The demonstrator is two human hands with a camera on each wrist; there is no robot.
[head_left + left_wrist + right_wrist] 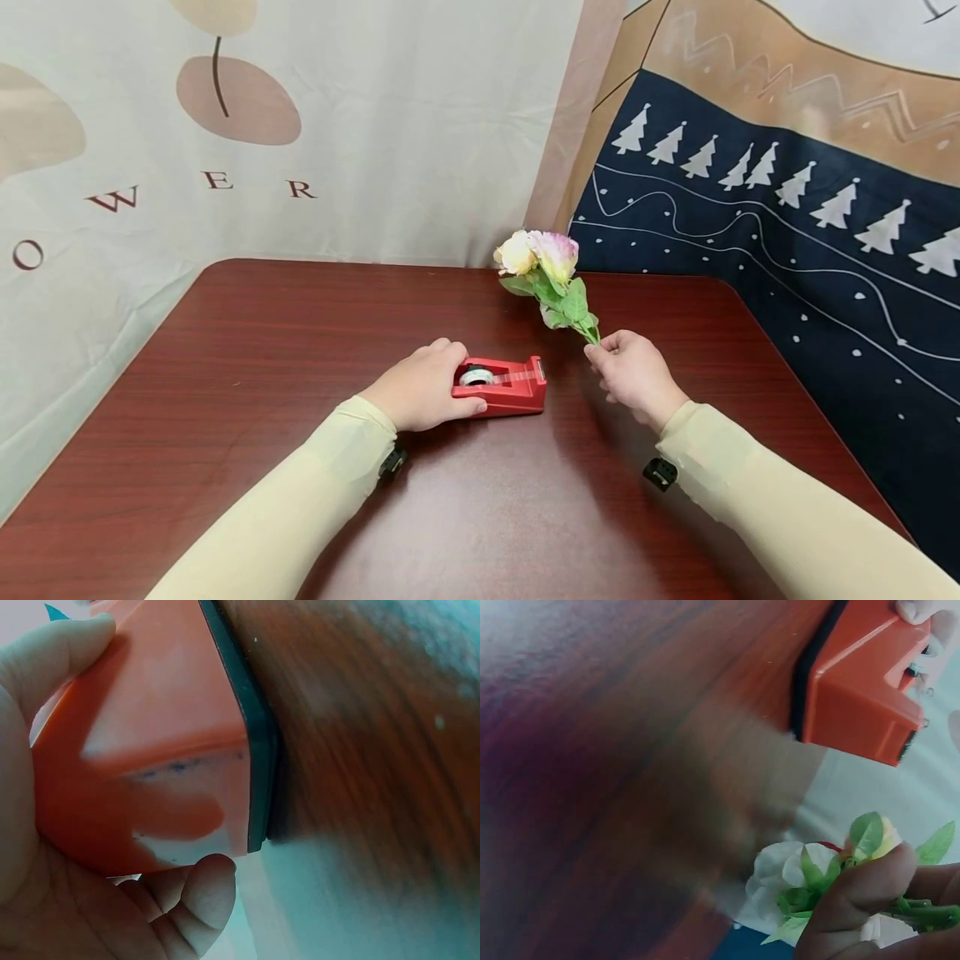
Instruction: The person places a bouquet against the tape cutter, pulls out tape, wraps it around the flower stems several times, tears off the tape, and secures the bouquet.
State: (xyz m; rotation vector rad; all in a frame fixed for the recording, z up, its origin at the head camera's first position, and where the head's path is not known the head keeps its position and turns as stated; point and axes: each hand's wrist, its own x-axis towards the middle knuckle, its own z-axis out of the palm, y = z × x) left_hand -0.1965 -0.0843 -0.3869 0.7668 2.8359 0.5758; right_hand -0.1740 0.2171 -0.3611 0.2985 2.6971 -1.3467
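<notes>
A red tape dispenser [517, 398] stands on the table, its cutter end pointing right and a roll of clear tape [477, 377] inside. My left hand [423, 385] grips its rear end, thumb on the near side and fingers over the far side. In the left wrist view the dispenser's orange-red body [165, 697] fills the palm above its black base. To the right, my right hand [633, 375] pinches the green stems of a small flower bunch [555, 275] with pink and cream blooms. The blooms lean up and to the left, above the table's far part.
The dark red wooden table [315, 333] has rounded far corners. Behind it hangs a pale printed curtain [420, 167], and at the right a navy cloth [750, 225] with white trees. Small black cameras sit at both wrists.
</notes>
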